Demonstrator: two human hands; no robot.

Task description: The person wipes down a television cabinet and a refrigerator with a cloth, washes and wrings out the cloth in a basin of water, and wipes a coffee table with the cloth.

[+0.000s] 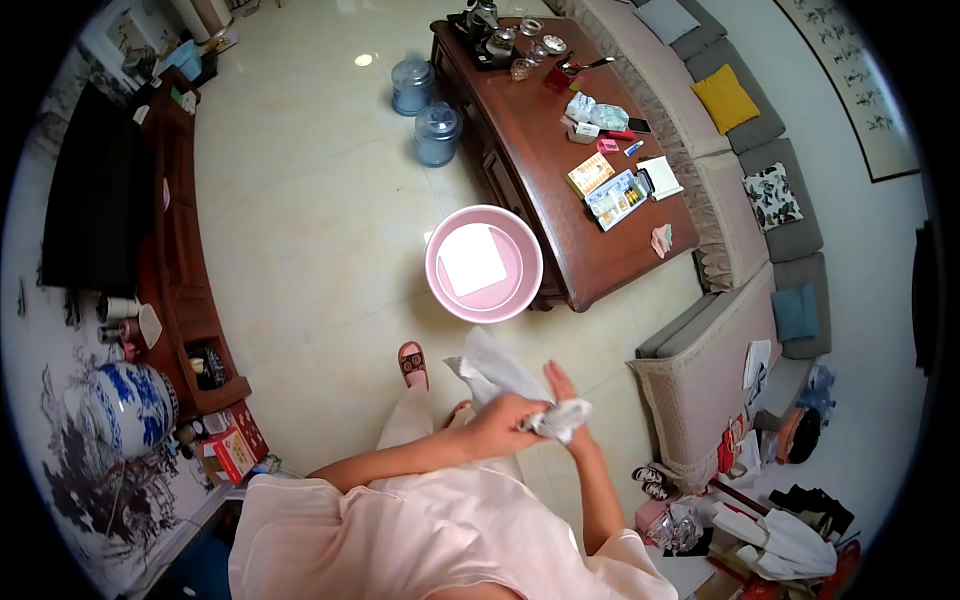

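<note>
My left hand [503, 424] is closed around a thin, whitish, translucent plastic bag [490, 365]. One part of the bag spreads out beyond the hand toward the floor, and a crumpled end sticks out to the right of the fist. Just beside that end is my right hand [563, 383], its fingers stretched out and the crumpled end lying across or in front of its palm. Whether the palm touches the bag I cannot tell. In front of me on the floor stands a round pink basin [436, 268] with a flat white square piece [474, 259] in it.
Right of the basin is a brown wooden coffee table [540, 150] with boxes, papers and a tea set. Two blue water jugs [437, 134] stand at its left side. A sofa [700, 430] lines the right, a TV cabinet [175, 240] the left. My slippered foot [413, 366] is near the basin.
</note>
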